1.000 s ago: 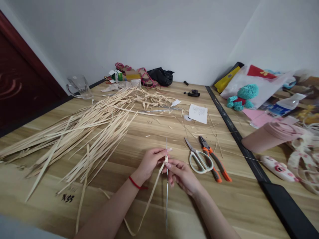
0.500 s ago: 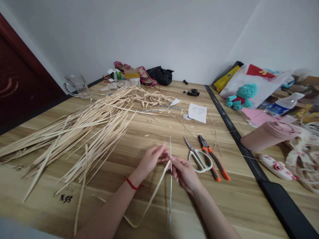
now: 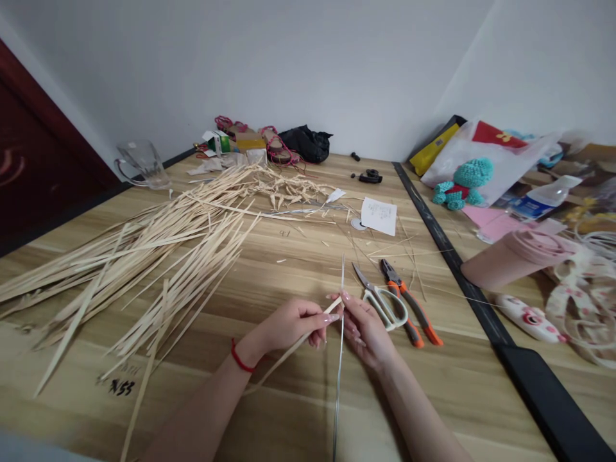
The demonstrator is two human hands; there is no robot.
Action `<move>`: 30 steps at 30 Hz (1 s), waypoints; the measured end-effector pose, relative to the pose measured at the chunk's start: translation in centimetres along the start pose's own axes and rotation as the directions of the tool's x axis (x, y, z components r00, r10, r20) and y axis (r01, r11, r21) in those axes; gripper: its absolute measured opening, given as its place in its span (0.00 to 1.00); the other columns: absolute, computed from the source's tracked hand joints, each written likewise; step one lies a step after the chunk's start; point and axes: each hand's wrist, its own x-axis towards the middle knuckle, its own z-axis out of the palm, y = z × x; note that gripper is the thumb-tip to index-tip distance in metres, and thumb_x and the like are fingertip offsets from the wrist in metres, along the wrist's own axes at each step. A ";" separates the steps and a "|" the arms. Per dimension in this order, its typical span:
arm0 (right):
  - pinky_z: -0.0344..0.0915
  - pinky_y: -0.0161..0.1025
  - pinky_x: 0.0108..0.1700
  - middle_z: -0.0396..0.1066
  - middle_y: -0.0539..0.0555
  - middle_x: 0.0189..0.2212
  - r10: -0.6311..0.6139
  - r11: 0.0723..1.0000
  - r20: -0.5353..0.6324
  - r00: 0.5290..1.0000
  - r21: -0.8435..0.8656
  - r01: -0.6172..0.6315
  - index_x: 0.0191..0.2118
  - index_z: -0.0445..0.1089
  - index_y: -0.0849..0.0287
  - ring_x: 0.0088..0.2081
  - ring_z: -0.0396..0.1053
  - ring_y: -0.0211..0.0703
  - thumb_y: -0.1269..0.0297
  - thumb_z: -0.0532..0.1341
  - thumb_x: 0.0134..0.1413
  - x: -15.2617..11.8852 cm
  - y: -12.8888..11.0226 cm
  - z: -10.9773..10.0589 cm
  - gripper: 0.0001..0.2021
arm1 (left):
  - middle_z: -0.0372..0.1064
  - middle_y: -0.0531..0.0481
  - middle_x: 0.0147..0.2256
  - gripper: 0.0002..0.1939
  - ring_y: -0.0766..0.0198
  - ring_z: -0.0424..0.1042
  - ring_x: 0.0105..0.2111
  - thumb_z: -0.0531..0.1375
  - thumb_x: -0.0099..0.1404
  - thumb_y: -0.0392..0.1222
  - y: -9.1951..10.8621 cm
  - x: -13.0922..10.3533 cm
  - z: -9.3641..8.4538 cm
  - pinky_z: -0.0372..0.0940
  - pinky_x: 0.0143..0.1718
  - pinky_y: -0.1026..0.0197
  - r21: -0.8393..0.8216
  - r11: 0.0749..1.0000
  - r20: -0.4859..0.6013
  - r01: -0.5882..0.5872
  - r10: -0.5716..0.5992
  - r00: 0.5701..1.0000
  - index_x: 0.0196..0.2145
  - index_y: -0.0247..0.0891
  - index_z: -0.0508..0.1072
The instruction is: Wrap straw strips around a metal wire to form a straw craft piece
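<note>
My left hand [image 3: 296, 324] pinches a pale flat strip [image 3: 283, 359], which looks like straw or split bamboo, between thumb and fingers. The strip's near end trails down toward my left forearm. My right hand [image 3: 363, 327] is closed on thin metal wires [image 3: 339, 385] and holds the strip's far end against them. The wires run lengthwise, poking out above my fingers and down past the frame's bottom edge. Just beyond my right hand lie white-handled scissors [image 3: 385, 305] and orange-and-grey pliers [image 3: 409, 301], partly side by side.
A large pile of pale strips [image 3: 158, 256] covers the table's left side. Knotted strip pieces [image 3: 289, 189] and a paper note [image 3: 379, 216] lie farther back. A glass mug [image 3: 142, 163] stands at back left. At right are a pink roll [image 3: 517, 256] and a turquoise crocheted toy [image 3: 464, 184].
My left hand has moved down and left from the wires and now grips the strip, pulled straighter. My right hand and the wires sit slightly farther right in view.
</note>
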 end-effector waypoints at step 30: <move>0.59 0.34 0.32 0.63 0.48 0.22 -0.035 0.999 0.118 0.992 -0.026 0.038 0.45 0.71 0.59 0.25 0.60 0.34 0.60 0.65 0.47 -0.6 -0.5 0.1 0.18 | 0.63 0.53 0.16 0.18 0.70 0.61 0.17 0.56 0.60 0.48 -0.2 -0.4 -1.5 0.56 0.21 0.67 0.061 0.997 -0.121 0.038 -0.030 0.992 0.18 0.34 0.68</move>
